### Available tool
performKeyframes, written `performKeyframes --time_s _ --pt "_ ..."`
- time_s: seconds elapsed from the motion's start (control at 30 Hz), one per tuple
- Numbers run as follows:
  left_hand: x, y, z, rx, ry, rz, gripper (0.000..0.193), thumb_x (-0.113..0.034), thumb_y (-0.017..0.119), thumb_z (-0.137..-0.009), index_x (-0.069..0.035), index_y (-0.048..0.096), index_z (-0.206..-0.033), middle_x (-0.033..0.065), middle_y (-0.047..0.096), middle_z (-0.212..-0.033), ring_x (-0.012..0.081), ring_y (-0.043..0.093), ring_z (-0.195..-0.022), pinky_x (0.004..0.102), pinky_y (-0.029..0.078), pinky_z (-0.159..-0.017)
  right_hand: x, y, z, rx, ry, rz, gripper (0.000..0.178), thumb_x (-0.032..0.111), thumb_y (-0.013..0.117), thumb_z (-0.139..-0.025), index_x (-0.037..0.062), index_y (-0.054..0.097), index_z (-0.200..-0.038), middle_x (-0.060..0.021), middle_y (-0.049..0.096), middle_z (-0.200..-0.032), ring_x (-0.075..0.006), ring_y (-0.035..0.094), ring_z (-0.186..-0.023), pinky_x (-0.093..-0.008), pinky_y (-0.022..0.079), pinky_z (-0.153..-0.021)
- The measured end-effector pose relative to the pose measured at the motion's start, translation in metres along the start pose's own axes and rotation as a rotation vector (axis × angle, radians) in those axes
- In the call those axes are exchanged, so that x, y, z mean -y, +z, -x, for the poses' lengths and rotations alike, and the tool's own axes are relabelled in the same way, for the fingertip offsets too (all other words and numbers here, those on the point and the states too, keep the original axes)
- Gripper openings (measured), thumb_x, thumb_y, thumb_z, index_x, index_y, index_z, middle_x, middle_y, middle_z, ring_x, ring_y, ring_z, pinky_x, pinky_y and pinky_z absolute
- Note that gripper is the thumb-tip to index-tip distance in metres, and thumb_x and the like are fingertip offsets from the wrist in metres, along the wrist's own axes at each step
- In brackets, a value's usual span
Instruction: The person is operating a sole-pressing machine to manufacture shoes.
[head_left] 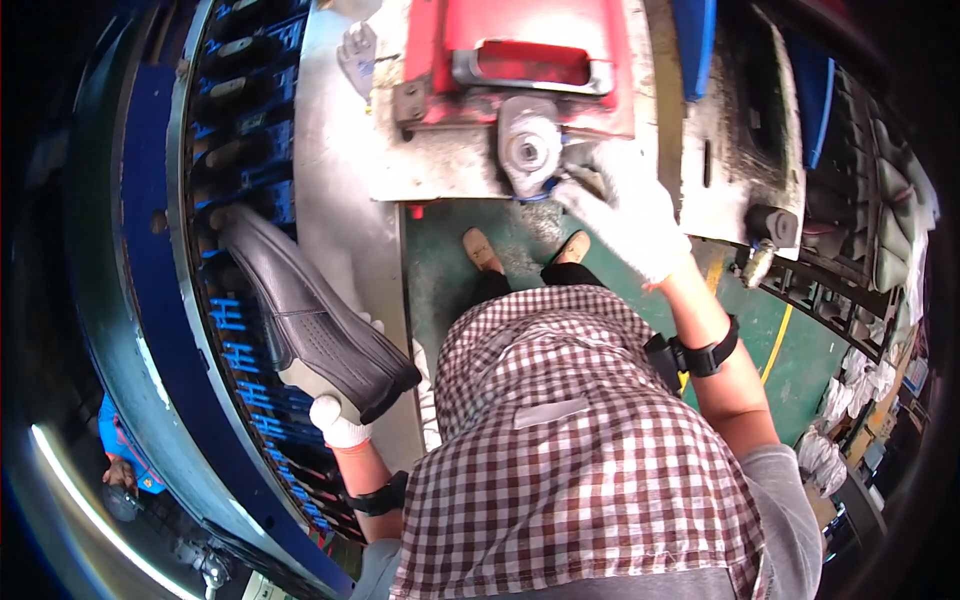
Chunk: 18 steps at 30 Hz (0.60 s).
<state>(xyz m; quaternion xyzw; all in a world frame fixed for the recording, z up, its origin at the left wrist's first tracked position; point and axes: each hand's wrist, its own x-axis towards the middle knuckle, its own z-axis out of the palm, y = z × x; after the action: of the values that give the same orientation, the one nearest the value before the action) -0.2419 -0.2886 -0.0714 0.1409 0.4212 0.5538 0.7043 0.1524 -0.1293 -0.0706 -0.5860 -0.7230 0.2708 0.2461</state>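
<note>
A workshop with a green floor (450,265) surrounds the red machine (540,25), which sits on a pale, worn bench (450,175) directly ahead of the person. To the left of the machine runs a bare metal counter (325,190) carrying a grey glove (357,55), and beyond that counter stands a long rack with blue pegs (235,355). A co-worker in a blue top (125,450) is much farther to the left of the machine.

The dark leather shoe (315,305) lies to the left of the red machine and nearer the person, slanting over the counter and the rack's edge. The gloved left hand (340,410) has its grip around the shoe's near end, with the thumb on one side and pale fingertips showing past the other. At the machine's near edge, the gloved right hand (625,205) is beside a grey rounded fitting (530,150), its fingers at or very near the fitting's lower side; glare hides whether that grip is clenched or loose.

Held at one end only, the shoe could tip or twist out of the left grip, since its far end reaches well away from the hand. It might also scuff or snag on the pegs if swung toward the machine carelessly. If the fitting moves, the right glove's fingertips could be pinched, being so close to it.
</note>
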Motion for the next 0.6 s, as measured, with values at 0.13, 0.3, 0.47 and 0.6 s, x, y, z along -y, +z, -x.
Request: performKeyframes --time_s 0.13,0.3,0.47,0.6 --pt "-0.004 0.104 -0.047 0.126 -0.171 0.109 0.121 -0.035 0.095 -0.069 -0.001 0.027 -0.163 0.026 0.041 -0.16 0.0476 0.041 -0.148 0.0576 0.039 -0.123 0.05 -0.039 0.006 0.267 -0.008 -0.441 0.069 0.03 0.075 -0.088 0.0004 0.052 -0.146 -0.0265 0.056 -0.14 -0.0368 0.053 -0.133 -0.0458 0.044 -0.111" --pt "0.037 0.185 -0.102 0.545 -0.012 -0.281 0.087 -0.012 0.073 -0.083 0.001 0.034 -0.16 0.014 0.049 -0.155 0.0294 0.045 -0.147 0.04 0.035 -0.123 0.044 -0.047 0.055 0.268 0.291 -1.023 0.11 0.035 0.073 -0.095 -0.0035 0.0 -0.167 -0.0295 0.012 -0.173 -0.0295 0.013 -0.162 -0.0391 0.019 -0.13" --pt "0.017 0.291 -0.128 0.615 0.468 -0.902 0.083 -0.024 0.064 -0.096 0.008 0.026 -0.162 0.0232 0.038 -0.164 0.0322 0.039 -0.153 0.0418 0.03 -0.125 -0.016 -0.097 0.059 -0.339 0.283 -1.098 0.092 0.018 0.075 -0.091 0.0014 0.025 -0.167 -0.0131 0.036 -0.166 -0.0208 0.053 -0.134 -0.0357 0.039 -0.118" --pt "-0.029 0.352 -0.148 0.597 0.666 -0.916 0.082 -0.028 0.065 -0.096 0.008 0.03 -0.161 0.0232 0.039 -0.164 0.0317 0.036 -0.154 0.0424 0.028 -0.126 -0.078 -0.134 0.014 -0.658 0.321 -0.384 0.093 0.023 0.083 -0.077 0.0043 0.044 -0.16 -0.0247 0.057 -0.137 -0.0336 0.061 -0.124 -0.0397 0.046 -0.112"
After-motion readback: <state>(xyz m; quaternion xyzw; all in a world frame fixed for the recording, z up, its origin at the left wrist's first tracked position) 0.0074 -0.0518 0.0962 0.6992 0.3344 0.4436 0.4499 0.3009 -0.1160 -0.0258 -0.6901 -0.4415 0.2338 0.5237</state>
